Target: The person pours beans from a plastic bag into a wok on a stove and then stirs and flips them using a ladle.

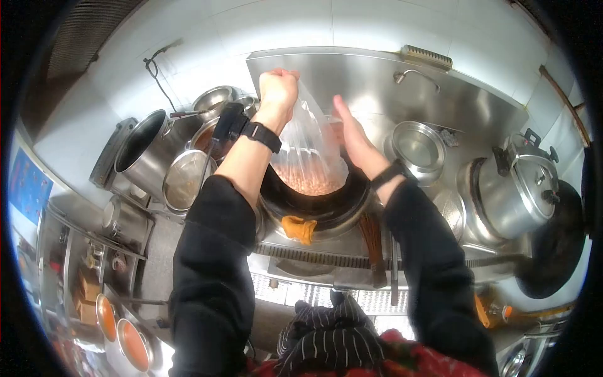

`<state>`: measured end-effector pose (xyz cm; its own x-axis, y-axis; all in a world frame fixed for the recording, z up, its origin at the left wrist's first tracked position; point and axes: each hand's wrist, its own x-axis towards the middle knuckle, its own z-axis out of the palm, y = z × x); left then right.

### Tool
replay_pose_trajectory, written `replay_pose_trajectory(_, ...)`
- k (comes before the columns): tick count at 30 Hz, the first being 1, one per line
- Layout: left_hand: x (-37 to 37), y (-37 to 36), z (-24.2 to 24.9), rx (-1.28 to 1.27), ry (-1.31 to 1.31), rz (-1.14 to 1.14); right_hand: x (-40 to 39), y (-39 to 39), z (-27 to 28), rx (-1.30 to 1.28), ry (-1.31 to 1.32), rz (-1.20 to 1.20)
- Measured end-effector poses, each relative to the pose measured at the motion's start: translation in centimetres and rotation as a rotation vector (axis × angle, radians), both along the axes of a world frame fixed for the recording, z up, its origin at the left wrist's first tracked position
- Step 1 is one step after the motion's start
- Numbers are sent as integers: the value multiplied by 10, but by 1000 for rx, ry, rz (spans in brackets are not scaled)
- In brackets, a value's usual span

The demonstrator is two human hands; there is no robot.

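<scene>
A lidded pot (pixel 518 191) stands near a metal basin (pixel 417 149)

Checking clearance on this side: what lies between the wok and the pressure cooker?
In the head view, a round metal basin and, nearer, a perforated strainer; the right arm hides part.

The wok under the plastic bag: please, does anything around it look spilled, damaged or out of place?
No spill or damage shows. The one slightly odd thing is the orange cloth, bunched over the near rim of the wok; perhaps it serves for gripping.
</scene>
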<state>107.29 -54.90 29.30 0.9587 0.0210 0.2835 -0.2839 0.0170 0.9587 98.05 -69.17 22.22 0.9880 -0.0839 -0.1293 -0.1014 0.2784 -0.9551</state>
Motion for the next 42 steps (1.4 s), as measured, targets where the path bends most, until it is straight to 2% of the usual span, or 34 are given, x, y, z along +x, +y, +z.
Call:
replay_pose_trajectory(1, 0, -2, 8, -3, -3, 4, -3, 3, -4, -3, -3, 4)
replay_pose_trajectory(3, 1, -7, 20, 112, 89, 90, -12, 11, -16, -1127, -549, -238)
replay_pose_trajectory(4, 9, -8, 20, 114, 94, 90, -29, 20, -1, -1319, -589, -326)
replay_pose_trajectory(7, 22, -6, 33, 121, 54, 138, -20, 11, 3, -1345, -492, -283)
replay_pose_trajectory(9, 23, 5, 50, 179, 139, 98, -16, 7, 8, -1314, -519, -331)
replay_pose_trajectory(10, 37, 11, 50, -22, 187, -31, -13, 5, 10, -1308, -605, -413)
replay_pose_trajectory(12, 58, 24, 54, -111, 229, -75, -4, 8, 18, -1326, -769, -558)
replay_pose_trajectory(14, 66, 30, 51, -213, 281, -142, 2, 9, 28, -1303, -716, -550)
replay_pose_trajectory(16, 60, 38, 52, -486, 230, -201, 7, 9, 40, -1275, -665, -539)
replay_pose_trajectory(17, 59, 44, 55, -488, 229, -193, 11, 10, 45, -1270, -657, -542)
replay_pose_trajectory(19, 35, 53, 67, -339, 221, -286, 22, 7, 53, -1269, -649, -537)
replay_pose_trajectory(20, 17, 55, 57, -344, 225, -277, 27, 5, 57, -1249, -665, -506)
replay_pose_trajectory(22, -14, 52, 41, 408, -85, -112, 28, 8, 66, -1220, -663, -481)
replay_pose_trajectory(23, -12, 56, 35, 407, -79, -109, 27, 9, 64, -1221, -662, -474)
replay_pose_trajectory(25, 7, 62, 13, 809, -300, -123, 31, 6, 65, -1241, -686, -368)
replay_pose_trajectory(26, 17, 62, 0, 801, -520, 2, 32, 5, 64, -1243, -689, -364)
replay_pose_trajectory(27, 12, 62, 3, 799, -520, 4, 34, 4, 63, -1231, -737, -400)
replay_pose_trajectory(29, -10, 61, 9, 952, -343, 89, 31, 1, 54, -1221, -776, -420)
replay_pose_trajectory(31, -6, 63, 21, 1011, -319, 141, 31, -1, 52, -1293, -708, -419)
replay_pose_trajectory(33, -22, 67, 13, 1081, -251, 162, 22, 0, 32, -1244, -688, -425)
replay_pose_trajectory(35, -33, 69, 28, 964, -297, 138, 25, 1, 44, -1194, -723, -445)
replay_pose_trajectory(37, -34, 67, 5, 933, -324, 213, 14, 10, 42, -1052, -702, -481)
replay_pose_trajectory(39, -41, 65, -6, 500, -534, 91, -2, 19, 43, -786, -714, -469)
replay_pose_trajectory(40, -45, 65, -12, 130, -388, -175, -5, 20, 39, -719, -702, -460)
replay_pose_trajectory(42, -53, 70, -28, 189, -348, -171, -10, 25, 28, -670, -678, -446)
